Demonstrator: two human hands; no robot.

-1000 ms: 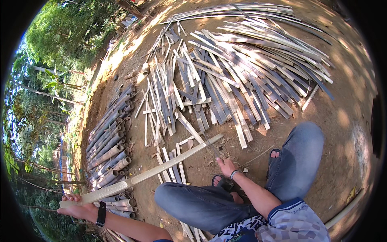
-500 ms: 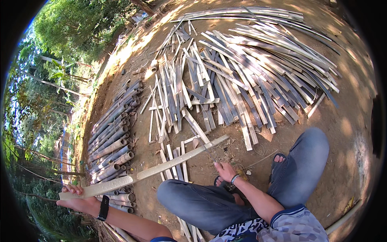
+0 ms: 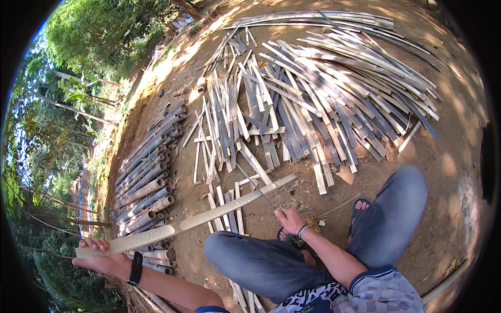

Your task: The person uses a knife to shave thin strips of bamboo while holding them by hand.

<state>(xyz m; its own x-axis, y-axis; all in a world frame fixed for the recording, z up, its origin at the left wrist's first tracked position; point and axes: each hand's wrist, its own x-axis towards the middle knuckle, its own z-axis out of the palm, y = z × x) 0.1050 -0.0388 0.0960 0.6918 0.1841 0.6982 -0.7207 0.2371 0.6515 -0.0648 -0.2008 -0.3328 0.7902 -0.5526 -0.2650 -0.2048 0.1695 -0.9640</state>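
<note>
My left hand (image 3: 99,254), at the lower left, is closed around the near end of a long pale split-bamboo strip (image 3: 209,215). The strip slants up to the right across the view, with a node near its middle and its inner face showing. My right hand (image 3: 291,221), in front of my knees, is closed on a long thin-bladed knife (image 3: 267,200). Its handle is hidden in my fist. From there the blade runs up and left, crossing the strip near its far end; whether the two touch I cannot tell.
A big heap of split bamboo strips (image 3: 334,99) spreads over the dirt ground ahead. Whole bamboo poles (image 3: 148,180) lie stacked at the left. A few short strips (image 3: 224,206) rest under the held one. My bent knees (image 3: 250,255) are close below it.
The knife blade, smeared and hard to see before, now shows clearly, pointing up and left across the strip. My right hand has shifted very slightly left; the strip and left hand barely differ.
</note>
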